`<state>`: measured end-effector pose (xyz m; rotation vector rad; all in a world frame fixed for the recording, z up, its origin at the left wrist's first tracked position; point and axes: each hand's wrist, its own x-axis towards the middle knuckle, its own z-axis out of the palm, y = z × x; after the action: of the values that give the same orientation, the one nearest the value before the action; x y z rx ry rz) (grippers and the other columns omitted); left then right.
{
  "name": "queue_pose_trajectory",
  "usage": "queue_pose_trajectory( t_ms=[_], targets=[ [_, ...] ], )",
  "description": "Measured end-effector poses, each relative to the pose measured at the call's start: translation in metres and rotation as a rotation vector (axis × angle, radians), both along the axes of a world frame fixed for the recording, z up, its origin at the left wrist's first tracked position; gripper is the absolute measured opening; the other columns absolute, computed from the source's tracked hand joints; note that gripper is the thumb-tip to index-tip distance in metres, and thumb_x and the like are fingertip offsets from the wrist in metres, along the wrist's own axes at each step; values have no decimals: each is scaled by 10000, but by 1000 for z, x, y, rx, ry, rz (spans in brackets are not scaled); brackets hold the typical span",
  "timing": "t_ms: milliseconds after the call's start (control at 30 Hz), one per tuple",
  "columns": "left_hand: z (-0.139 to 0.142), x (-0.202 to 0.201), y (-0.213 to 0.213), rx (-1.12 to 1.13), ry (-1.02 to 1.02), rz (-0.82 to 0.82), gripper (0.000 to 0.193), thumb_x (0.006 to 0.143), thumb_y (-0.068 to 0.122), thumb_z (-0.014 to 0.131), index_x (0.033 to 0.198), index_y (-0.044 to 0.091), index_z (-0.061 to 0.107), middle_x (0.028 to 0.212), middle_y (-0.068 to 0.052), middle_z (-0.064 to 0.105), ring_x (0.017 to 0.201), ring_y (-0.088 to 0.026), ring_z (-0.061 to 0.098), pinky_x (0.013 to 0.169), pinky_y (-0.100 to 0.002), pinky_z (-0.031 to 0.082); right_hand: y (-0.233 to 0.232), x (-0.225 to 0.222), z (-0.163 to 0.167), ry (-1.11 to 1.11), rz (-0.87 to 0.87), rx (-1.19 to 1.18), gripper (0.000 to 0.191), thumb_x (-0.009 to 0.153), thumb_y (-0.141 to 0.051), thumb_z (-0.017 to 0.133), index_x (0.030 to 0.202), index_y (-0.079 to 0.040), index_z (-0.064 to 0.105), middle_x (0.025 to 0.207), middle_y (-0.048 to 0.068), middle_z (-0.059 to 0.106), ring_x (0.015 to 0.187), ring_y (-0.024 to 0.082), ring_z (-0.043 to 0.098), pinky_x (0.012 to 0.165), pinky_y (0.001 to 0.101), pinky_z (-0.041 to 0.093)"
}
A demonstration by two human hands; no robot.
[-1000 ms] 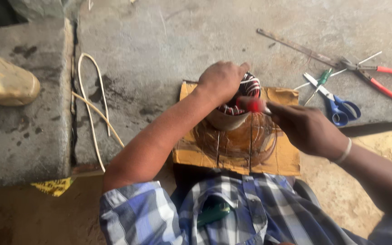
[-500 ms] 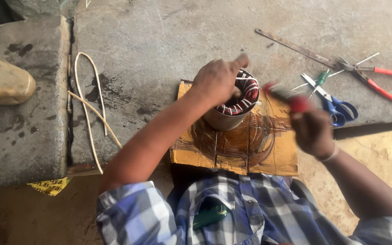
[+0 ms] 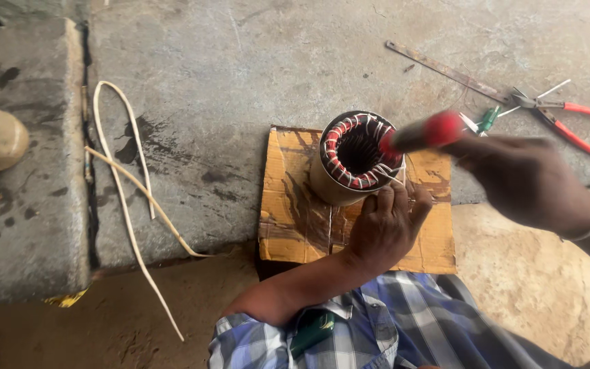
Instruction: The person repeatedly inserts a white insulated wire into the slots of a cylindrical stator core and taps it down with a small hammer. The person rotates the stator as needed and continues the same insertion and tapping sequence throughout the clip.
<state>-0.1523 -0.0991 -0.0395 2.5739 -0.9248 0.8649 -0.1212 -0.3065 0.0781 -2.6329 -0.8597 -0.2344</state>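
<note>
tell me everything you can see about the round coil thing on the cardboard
The stator is a short metal cylinder standing upright, open end up, on cardboard. Red and white windings ring its dark bore. The left hand presses its near side; the right hand holds a red-handled tool, blurred, over its rim.

Stained grey concrete floor point(image 3: 227, 61), daylight

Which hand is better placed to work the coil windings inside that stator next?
Probably the right hand: it holds the red-handled tool with its tip at the stator rim, while the left hand rests against its near side.
</note>
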Motion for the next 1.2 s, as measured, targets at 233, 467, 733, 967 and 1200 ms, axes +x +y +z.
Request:
queue_pose_trajectory(
  t_ms=[233,467,733,967,1200],
  targets=[
    [-7,14,10,-29,-14,-62,301,991,140,626,1242,-9,553,1009,-157,626,905,-234,632,637,-304,528,26,20,21,184,-93,-233,455,943,-57,554,1387,-98,641,1081,126,758,598,188,711,534,298,583],
    [-6,26,20,-117,-16,-130,250,1011,105,618,1229,-3,561,1035,-184,635,968,-252,649,731,-316,572,48,37,20,423,-45,-313,523,990,-50,521,1505,-143,523,1173,76,759,505,66,655,433,186,495],
    [-13,34,20,-209,67,-194,195,1019,56,620,1198,8,558,982,-140,638,940,-234,654,710,-315,574,63,49,34,343,-43,-543,587,959,-74,550,1532,-120,435,886,108,754,574,139,708,455,223,568],
    [-11,37,24,-181,110,-195,189,1009,85,614,1178,22,557,961,-147,635,893,-234,649,657,-316,559,56,64,29,286,10,-477,477,970,-71,552,1439,-154,528,796,50,689,620,135,672,538,274,559],
    [-10,37,29,-202,111,-202,216,1006,86,600,1203,13,551,1083,-200,647,1003,-277,655,734,-322,578,82,75,41,543,-143,-821,677,1015,-130,479,1625,-334,264,780,22,666,605,109,642,519,263,556]
  ],
)
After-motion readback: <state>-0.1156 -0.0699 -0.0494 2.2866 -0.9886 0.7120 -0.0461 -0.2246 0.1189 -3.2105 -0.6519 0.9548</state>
